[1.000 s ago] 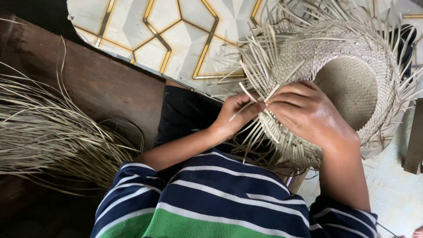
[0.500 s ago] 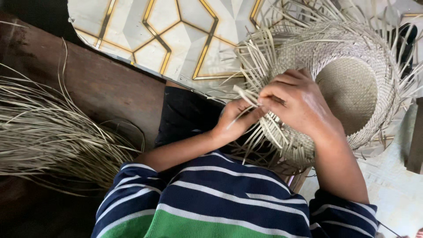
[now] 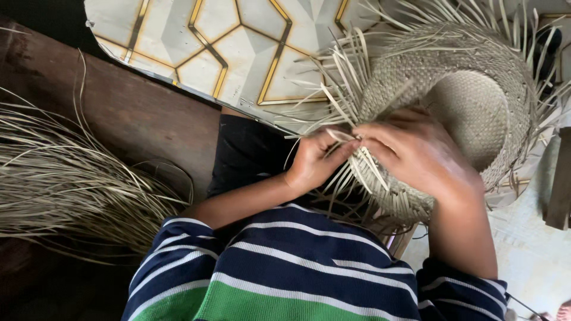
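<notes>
Hands weaving at hat rim

Hat [image 3: 470, 113] hollow, nothing inside. Left hand [image 3: 315, 160] pinches a strip [image 3: 342, 135] at its near rim; right hand [image 3: 416, 154] blurred, pressed on rim. Straw pile [image 3: 65, 178] well left of hat.

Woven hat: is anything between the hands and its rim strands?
Nothing visible. The left hand pinches a strand at the woven hat rim; the right hand, blurred, lies directly on the weave.

Loose bundle of dry straw strands [image 3: 65, 178], dark wooden bench [image 3: 137, 113], pale floor tiles with gold geometric lines [image 3: 238, 47]
</notes>
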